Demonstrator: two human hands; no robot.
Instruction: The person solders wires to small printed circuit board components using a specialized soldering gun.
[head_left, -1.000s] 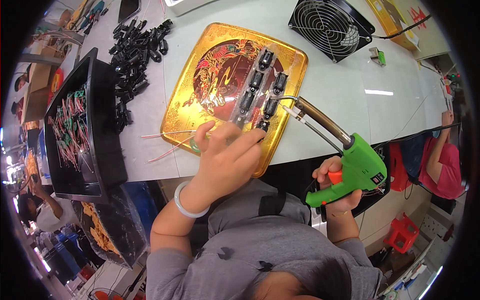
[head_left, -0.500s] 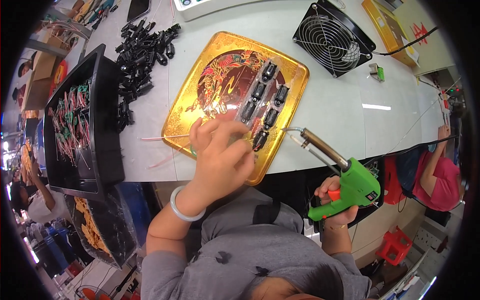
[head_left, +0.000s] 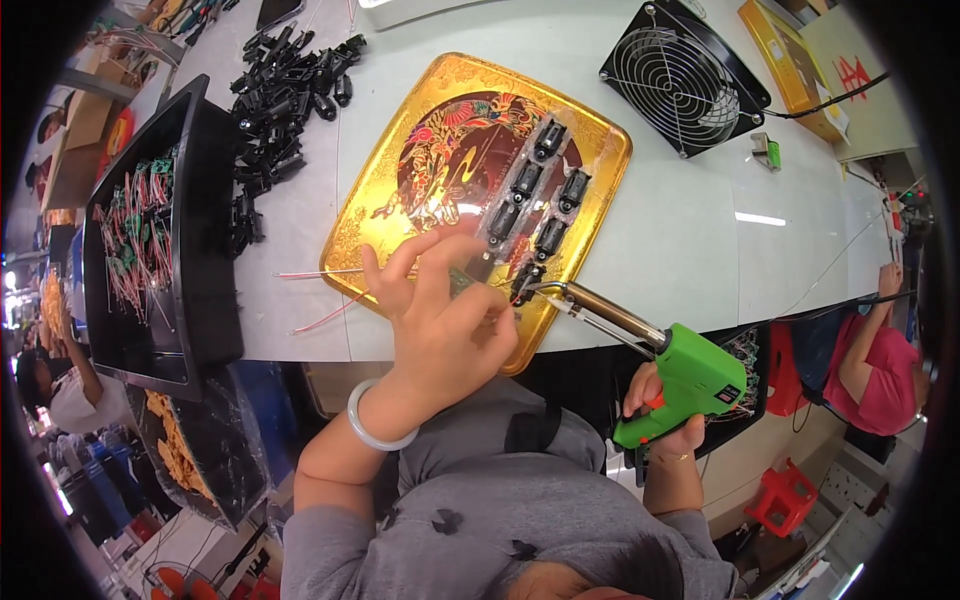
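Observation:
My left hand (head_left: 445, 320) is over the lower part of a gold tin lid (head_left: 365, 215), its fingers closed on a small green circuit board (head_left: 462, 283), mostly hidden by them. Thin red and white wires (head_left: 325, 318) trail out to the left. My right hand (head_left: 675, 435) grips a green soldering gun (head_left: 700, 375) by its handle. Its hot tip reaches the lowest black plastic housing (head_left: 527, 280), close to my left fingertips. Several more black housings (head_left: 504, 220) stand in two slanted rows on clear tape strips across the lid.
A pile of black housings (head_left: 290, 95) lies at the far left, beside a black bin (head_left: 200, 250) of wired green boards. At the far right stand a black fan (head_left: 680, 80) and a small green-and-metal piece (head_left: 767, 152). Another person (head_left: 870, 365) sits at right.
The soldering gun has moved left, bringing its tip from beside the lid onto the lowest housing. My left hand has shifted slightly right and down, still pinching the board.

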